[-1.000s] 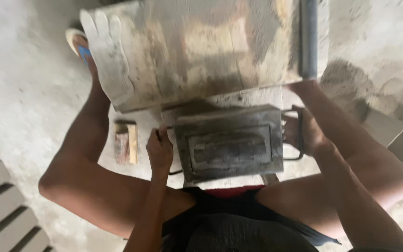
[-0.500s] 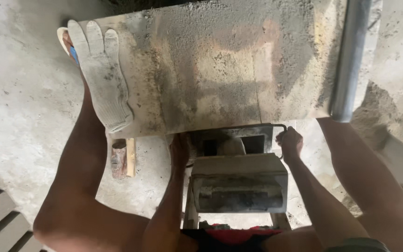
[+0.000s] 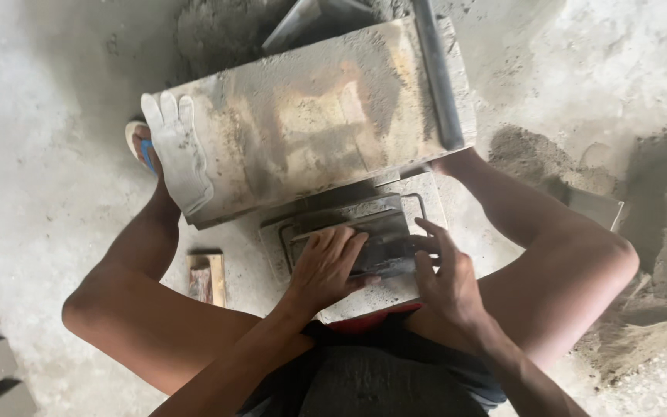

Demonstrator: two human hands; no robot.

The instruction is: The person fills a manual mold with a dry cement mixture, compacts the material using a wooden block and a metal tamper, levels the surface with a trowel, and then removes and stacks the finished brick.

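1. Since the earlier frames, both hands have come off the side handles of the dark metal mould (image 3: pixel 384 247) and now lie on top of it, and the mould sits lower against its slab than it did half a second ago.
2. I see the left hand (image 3: pixel 326 266) lying palm down on the mould's top face, fingers spread and flat, pressing rather than clamping; it is not closed around anything.
3. I see the right hand (image 3: pixel 445 282) at the mould's right end, fingers spread and bent, fingertips touching the dark metal edge; it too is unclenched, with nothing held inside it.
4. The mould rests on a pale concrete slab (image 3: pixel 426 197) between the person's knees, just in front of the lap, with a thin wire frame showing around its upper edge.
5. Just beyond the mould stands a large dusty grey block (image 3: pixel 310 131), tilted, its near lower edge overhanging the slab.
6. A dusty work glove (image 3: pixel 179 158) lies flat on the block's left end, fingers pointing away from me.
7. A dark metal bar (image 3: pixel 438 73) runs along the block's right side.
8. A sandalled foot with a blue strap (image 3: pixel 142 147) shows just left of the block, partly behind the glove.
9. A small wooden piece (image 3: pixel 206 278) lies on the floor beside the left leg, near the slab.
10. Loose grey sand (image 3: pixel 658 201) is heaped to the right, beyond the right knee.
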